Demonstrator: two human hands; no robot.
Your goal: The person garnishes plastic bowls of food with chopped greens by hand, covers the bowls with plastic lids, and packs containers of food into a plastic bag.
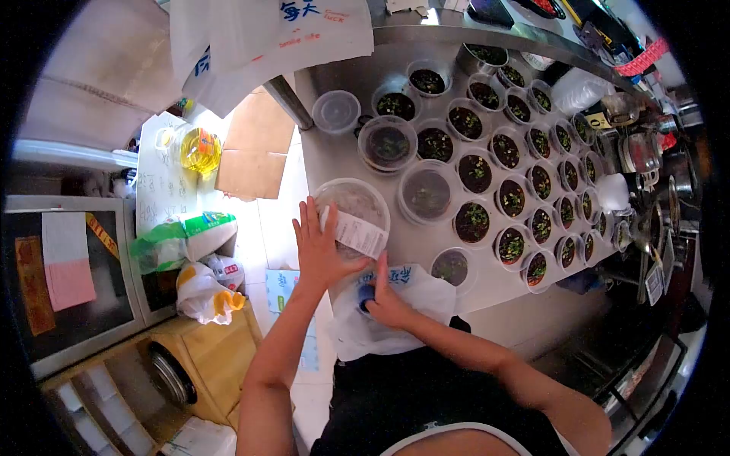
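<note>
A round clear plastic tub [353, 199] stands at the table's left edge, with a white printed label [359, 234] across it. My left hand [323, 247] lies against the tub's near left side, fingers stretched out and spread, thumb along the label's lower edge. My right hand [389, 304] is just below the tub, one digit pointing up to the label's right end. Its other fingers are curled round a dark blue object [366, 295], mostly hidden, whose kind I cannot make out. A white plastic bag [426, 292] with blue print lies under and around this hand.
Several clear cups of soil with seedlings [473, 173] fill the table's right side. Lidded tubs [426, 191] stand nearer, and an empty-looking clear tub [335, 112] at the far left corner. A metal shelf [456, 36] overhangs the back. Left are an oil bottle [200, 152] and cardboard [255, 144].
</note>
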